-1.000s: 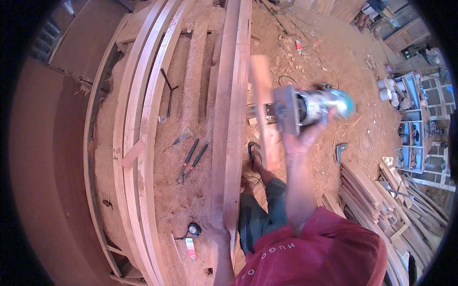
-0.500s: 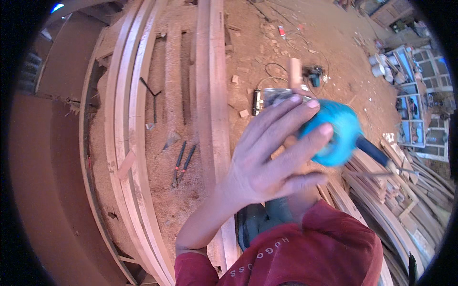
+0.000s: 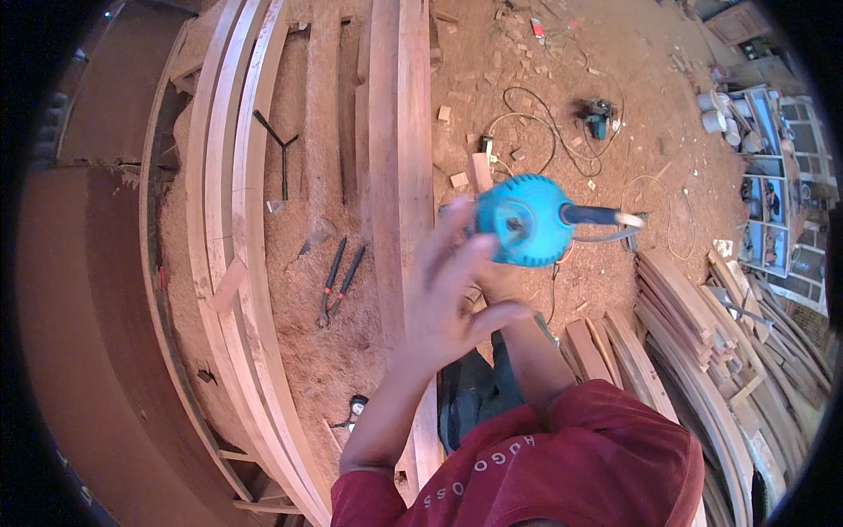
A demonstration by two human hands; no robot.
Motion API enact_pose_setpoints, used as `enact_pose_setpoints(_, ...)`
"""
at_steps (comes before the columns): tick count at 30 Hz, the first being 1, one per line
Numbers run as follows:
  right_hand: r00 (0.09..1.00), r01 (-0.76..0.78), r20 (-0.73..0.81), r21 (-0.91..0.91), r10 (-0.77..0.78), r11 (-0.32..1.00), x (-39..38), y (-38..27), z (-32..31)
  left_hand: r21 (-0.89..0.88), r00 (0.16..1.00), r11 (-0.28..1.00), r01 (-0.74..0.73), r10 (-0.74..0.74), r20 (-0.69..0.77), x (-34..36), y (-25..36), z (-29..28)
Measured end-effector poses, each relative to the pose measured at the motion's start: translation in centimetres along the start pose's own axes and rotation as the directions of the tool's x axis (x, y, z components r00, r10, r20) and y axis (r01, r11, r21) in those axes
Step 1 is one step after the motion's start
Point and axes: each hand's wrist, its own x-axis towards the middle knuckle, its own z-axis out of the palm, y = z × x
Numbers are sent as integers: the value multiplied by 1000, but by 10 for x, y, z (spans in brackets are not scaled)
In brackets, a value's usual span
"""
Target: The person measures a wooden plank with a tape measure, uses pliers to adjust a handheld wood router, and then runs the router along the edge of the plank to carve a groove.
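A blue handheld power tool (image 3: 527, 220) with a dark cord sleeve is raised in front of me, top toward the camera, beside a small wooden piece (image 3: 480, 169). My right hand (image 3: 499, 283) supports it from underneath, fingers mostly hidden by the tool. My left hand (image 3: 452, 290) is blurred at the tool's left side, fingers spread; whether they touch it is unclear. Below lies a long plank (image 3: 413, 140) along the bench's right edge.
Pliers (image 3: 335, 285), a black angled tool (image 3: 283, 158), a tape measure (image 3: 356, 406) and three long strips (image 3: 211, 220) lie on the sawdust-covered bench. Another power tool (image 3: 597, 119) and looped cords lie on the floor. Lumber (image 3: 676, 316) is piled right; shelving (image 3: 760, 228) stands beyond.
My left hand has risen from the bench to the tool, then drawn slightly left with fingers spread. The tool has turned its blue top toward the camera and moved slightly left.
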Motion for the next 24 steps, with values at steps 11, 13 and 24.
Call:
enact_pose_setpoints(11, 991, -70, -116, -1, 70, 998, -6, 54, 73, 328, 788, 735, 593, -614, -50, -228, -119, -45)
enact_pose_setpoints(13, 988, -102, -113, 20, 103, 995, -19, 61, 78, 260, 759, 722, 641, -647, -75, -231, -123, -42)
enact_pose_setpoints(24, 965, -152, -59, 669, 255, 728, -90, 71, 77, 150, 727, 712, 686, -676, -119, -250, -140, -43)
